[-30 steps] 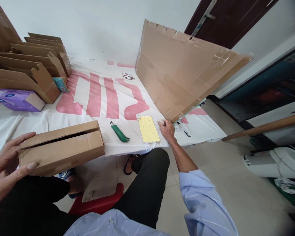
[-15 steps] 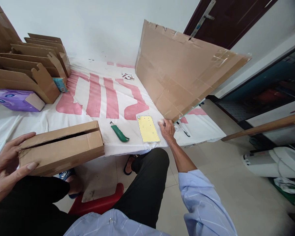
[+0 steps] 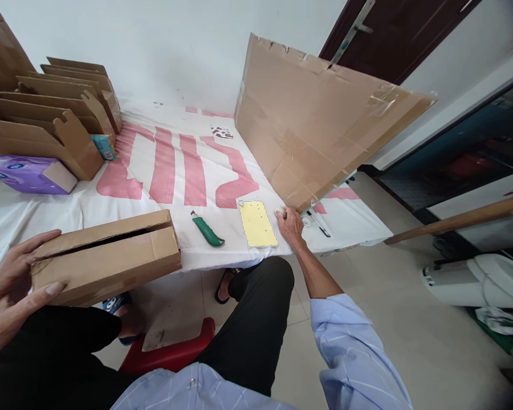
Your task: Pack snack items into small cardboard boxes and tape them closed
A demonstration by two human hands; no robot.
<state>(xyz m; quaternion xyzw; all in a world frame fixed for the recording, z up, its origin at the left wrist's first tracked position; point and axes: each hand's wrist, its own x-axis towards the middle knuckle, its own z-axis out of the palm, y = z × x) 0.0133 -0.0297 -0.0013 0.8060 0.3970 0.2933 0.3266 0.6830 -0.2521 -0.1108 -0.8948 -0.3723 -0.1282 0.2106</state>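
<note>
My left hand grips the left end of a long brown cardboard box that lies at the near edge of the table, thumb on top and fingers on the front face. My right hand rests on the table near the front edge, fingers curled over a small white thing I cannot make out. Just left of that hand lies a yellow card. A green-handled utility knife lies between the card and the box.
A large cardboard sheet leans up at the table's right side. Folded cardboard boxes stand stacked at the back left beside a purple tissue pack. A pen lies right of my hand. The white cloth has pink stripes.
</note>
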